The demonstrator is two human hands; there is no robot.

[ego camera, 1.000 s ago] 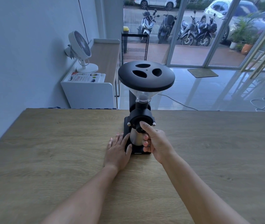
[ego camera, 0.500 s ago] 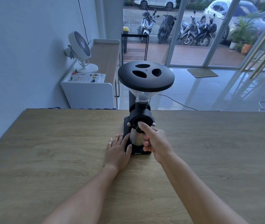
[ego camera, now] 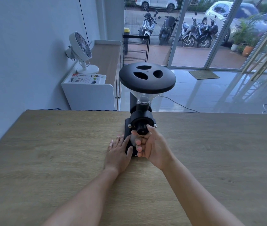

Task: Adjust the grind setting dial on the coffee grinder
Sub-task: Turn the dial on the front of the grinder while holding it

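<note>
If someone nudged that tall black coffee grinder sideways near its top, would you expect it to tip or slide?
Probably tip rather than slide. The black coffee grinder carries a wide black hopper lid high above a narrow base, so it looks top-heavy. The left hand lies flat against the base, seemingly bracing it, while the right hand pinches the small black dial. The smooth wooden table may allow some sliding.

Ground-floor room opening onto a street, likely a small café or shopfront; could not tell for certain. Glass sliding doors [ego camera: 193, 33] gave onto parked scooters [ego camera: 194, 31] and cars [ego camera: 158, 3]. Glossy tiled floor [ego camera: 211, 95], doormat [ego camera: 203, 74]. White sideboard [ego camera: 90, 93] carried a desk fan [ego camera: 82, 51]. Coffee grinder [ego camera: 143, 88] stood on a wooden counter [ego camera: 48, 152].
</note>
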